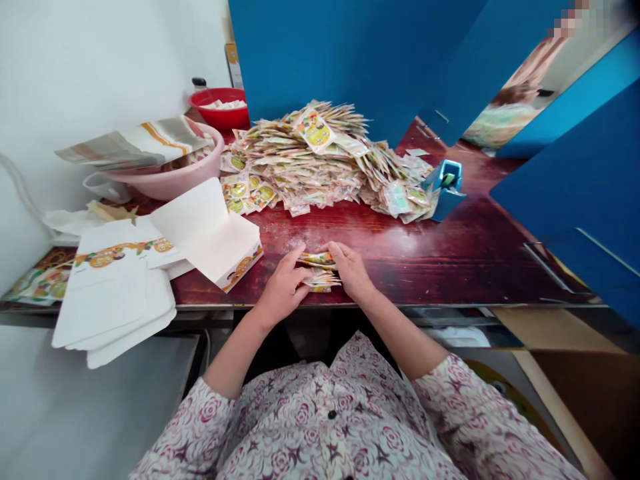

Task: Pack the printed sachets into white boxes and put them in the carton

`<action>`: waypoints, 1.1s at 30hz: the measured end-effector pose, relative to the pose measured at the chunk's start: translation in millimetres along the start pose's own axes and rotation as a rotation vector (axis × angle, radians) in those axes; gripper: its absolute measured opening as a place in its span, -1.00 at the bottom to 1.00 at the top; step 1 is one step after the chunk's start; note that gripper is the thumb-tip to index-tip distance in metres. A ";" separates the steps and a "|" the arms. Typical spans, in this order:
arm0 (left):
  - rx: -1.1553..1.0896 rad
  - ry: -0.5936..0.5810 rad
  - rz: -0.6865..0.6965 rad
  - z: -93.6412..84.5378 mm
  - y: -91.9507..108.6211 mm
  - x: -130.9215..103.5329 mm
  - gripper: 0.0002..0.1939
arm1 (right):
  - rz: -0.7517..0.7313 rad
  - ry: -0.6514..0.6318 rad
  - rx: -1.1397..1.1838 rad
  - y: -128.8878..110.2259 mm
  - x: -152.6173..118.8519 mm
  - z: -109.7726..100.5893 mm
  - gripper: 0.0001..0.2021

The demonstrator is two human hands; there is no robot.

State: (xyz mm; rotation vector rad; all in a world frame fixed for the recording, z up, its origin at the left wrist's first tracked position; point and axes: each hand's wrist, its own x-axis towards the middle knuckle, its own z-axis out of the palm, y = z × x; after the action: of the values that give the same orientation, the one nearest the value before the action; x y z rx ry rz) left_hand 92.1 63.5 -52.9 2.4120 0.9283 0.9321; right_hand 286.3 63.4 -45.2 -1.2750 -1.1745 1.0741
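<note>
Near the table's front edge, a small bunch of printed sachets [320, 260] sits between my two hands. My left hand [281, 285] grips its left end, fingers curled round it. On the other end, my right hand [353, 272] closes with its thumb and fingers. Just below this bunch lies a short stack of sachets [323, 280], its edges fanned out to the right; whether my left fingers also hold it I cannot tell. Beyond my hands rises a large heap of the same sachets [310, 167]. An open white box [215, 233] with an orange print stands left of my left hand.
Flat white cartons [110, 293] overhang the table's left edge. Behind them are a pink basin [165, 180] with a striped cloth and a red basin [220, 110]. A blue tape dispenser [447, 190] stands right of the heap. Blue panels [340, 53] bound the table [450, 260].
</note>
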 end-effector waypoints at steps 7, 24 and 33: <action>-0.006 -0.007 -0.008 -1.2 2.4 0.5 -0.84 | -0.017 0.028 -0.006 2.1 -0.5 0.3 -0.55; -0.060 -0.087 -0.056 -5.7 1.5 4.9 -0.84 | -0.054 -0.193 -0.115 -10.4 3.8 -4.7 -0.52; -0.085 -0.039 -0.185 1.5 -2.6 0.8 -0.56 | -0.146 0.489 -0.809 -20.9 108.6 -122.0 -0.56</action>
State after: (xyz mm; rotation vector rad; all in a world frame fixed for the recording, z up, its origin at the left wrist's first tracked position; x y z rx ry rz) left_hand 92.4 65.7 -55.1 2.2220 1.0543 0.8364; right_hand 418.7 156.1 -14.6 -1.8881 -1.3241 0.1143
